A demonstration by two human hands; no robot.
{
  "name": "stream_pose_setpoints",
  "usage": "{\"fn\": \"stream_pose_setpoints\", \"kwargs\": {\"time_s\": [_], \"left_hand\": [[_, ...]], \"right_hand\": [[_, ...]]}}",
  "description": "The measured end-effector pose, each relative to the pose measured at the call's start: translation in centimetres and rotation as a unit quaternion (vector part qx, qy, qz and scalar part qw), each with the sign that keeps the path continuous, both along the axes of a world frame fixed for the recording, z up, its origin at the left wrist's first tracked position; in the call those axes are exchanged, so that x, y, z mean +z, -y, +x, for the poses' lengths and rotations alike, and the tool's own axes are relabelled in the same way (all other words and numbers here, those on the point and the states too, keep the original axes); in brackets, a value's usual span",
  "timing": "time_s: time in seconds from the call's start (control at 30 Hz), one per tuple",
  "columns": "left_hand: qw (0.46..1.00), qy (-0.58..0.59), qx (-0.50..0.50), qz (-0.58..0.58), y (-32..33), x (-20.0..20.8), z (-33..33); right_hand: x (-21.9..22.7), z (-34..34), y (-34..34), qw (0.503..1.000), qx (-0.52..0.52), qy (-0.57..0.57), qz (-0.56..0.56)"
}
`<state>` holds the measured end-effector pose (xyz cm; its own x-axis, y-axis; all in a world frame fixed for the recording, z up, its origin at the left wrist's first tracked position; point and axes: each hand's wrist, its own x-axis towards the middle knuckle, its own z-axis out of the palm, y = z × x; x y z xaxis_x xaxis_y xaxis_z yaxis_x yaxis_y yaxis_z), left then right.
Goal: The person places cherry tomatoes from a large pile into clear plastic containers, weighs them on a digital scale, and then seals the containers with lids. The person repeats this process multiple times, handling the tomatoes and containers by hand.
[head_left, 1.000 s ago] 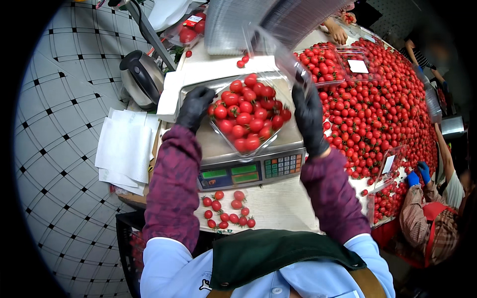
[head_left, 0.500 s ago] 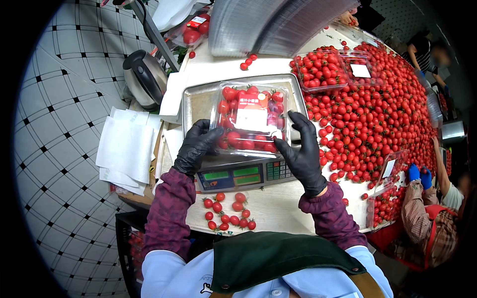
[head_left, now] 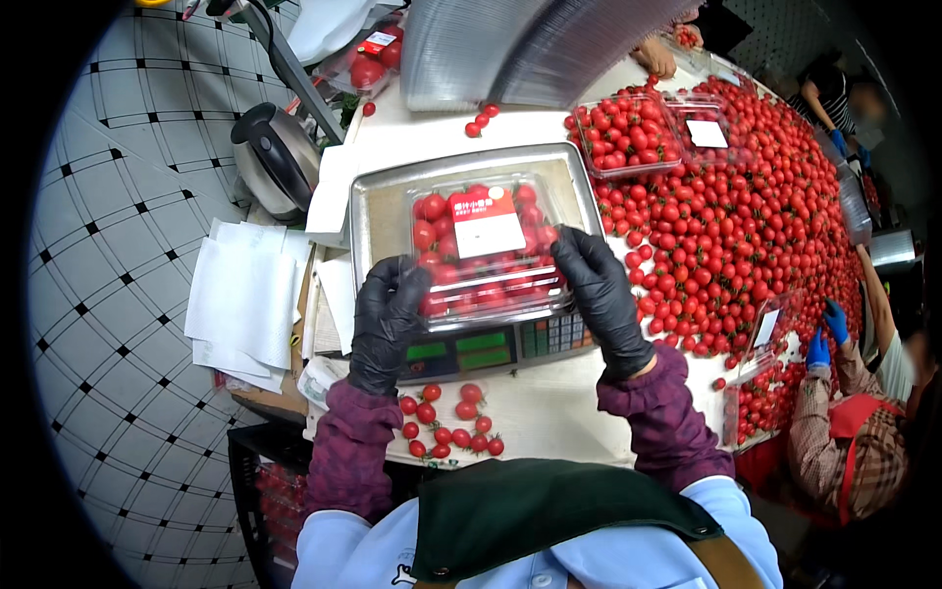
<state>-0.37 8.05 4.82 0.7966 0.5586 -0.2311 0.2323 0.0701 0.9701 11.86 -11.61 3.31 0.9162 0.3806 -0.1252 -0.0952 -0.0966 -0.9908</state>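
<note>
Lid [head_left: 488, 222] has swung down onto the clear tomato box [head_left: 491, 312], frame centre. Left hand [head_left: 386, 319] and right hand [head_left: 601, 299] hold its sides; scale platform [head_left: 381, 211] extends beyond its upper edge.

The head view looks steeply down from head height, facing forward across the table [head_left: 564, 407]; it is near, with the apron [head_left: 559, 510] along the lower edge and the box [head_left: 481, 257] about mid-frame; the wide fisheye reaches left to the floor [head_left: 137, 324] and right past the tomatoes [head_left: 721, 260] to a co-worker [head_left: 819, 442]; straight edges bow toward the rim, and the corners are dark.
</note>
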Motion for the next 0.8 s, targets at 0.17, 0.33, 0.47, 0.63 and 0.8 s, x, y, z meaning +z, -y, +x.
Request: {"fn": "stream_pose_setpoints", "kwargs": {"time_s": [0.17, 0.33, 0.47, 0.63, 0.8], "left_hand": [[0.999, 0.035, -0.025, -0.016, -0.8, -1.4, -0.2], [0.991, -0.044, -0.004, -0.128, 0.1, -0.6, -1.2], [0.991, 0.02, -0.005, -0.129, 0.2, -2.6, -1.3], [0.992, -0.009, -0.036, -0.122, -2.4, -0.5, 0.2], [1.0, 0.003, 0.013, 0.005, -5.3, -3.4, 6.2]], "right_hand": [[-0.3, -0.1, -0.1, 0.998, 0.035, -0.04, -0.039], [1.8, -1.0, 0.0, 0.985, 0.049, -0.157, 0.048], [0.8, -0.7, 0.2, 0.984, 0.058, -0.158, 0.064], [3.1, 2.6, 0.9, 0.979, 0.106, -0.136, -0.112], [0.0, 6.2, -4.8, 0.995, 0.075, -0.066, -0.007]]}}
